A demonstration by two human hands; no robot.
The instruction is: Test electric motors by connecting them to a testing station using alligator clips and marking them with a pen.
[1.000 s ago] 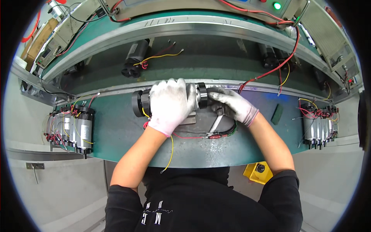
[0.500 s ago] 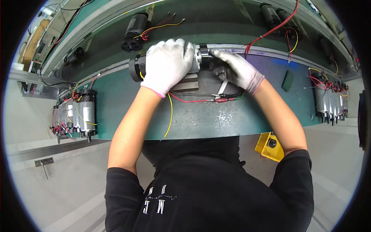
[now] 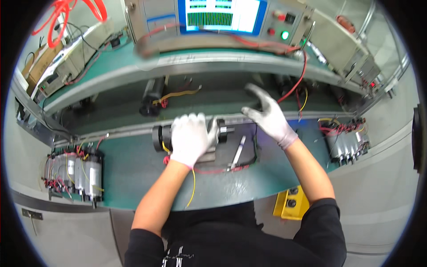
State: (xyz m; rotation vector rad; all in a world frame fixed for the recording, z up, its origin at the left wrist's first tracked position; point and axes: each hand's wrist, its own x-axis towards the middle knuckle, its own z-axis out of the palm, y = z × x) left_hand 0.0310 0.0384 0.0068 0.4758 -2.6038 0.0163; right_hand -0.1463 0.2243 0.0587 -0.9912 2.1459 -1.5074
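Motor: a dark cylindrical motor (image 3: 161, 135) lies on its side on the green bench (image 3: 133, 173), mostly hidden beneath the fingers of the left hand (image 3: 191, 138); only its black end cap to the left of the knuckles and a short shaft end (image 3: 224, 130) to the right of the fingertips show.
Handling: it looks like a metal-cased unit, so probably heavy for its size, rigid and smooth (a round body that would roll if released on the flat); a wrap around the barrel seems the safest hold, keeping clear of the thin wires.
Wires: a yellow lead (image 3: 193, 187) trails from under the palm toward the wrist, and red ones (image 3: 213, 170) run just below the fingers.
Left fingers: in a white glove, curled together and clamped down over the motor's body.
Right hand: the right hand (image 3: 267, 116), also gloved, hangs in the air beyond the bench edge, holding nothing.
Right fingers: spread apart (image 3: 255, 90), touching nothing that I can make out.
Nearby: a slim white pen-like tool (image 3: 238, 151) lies between the two hands.
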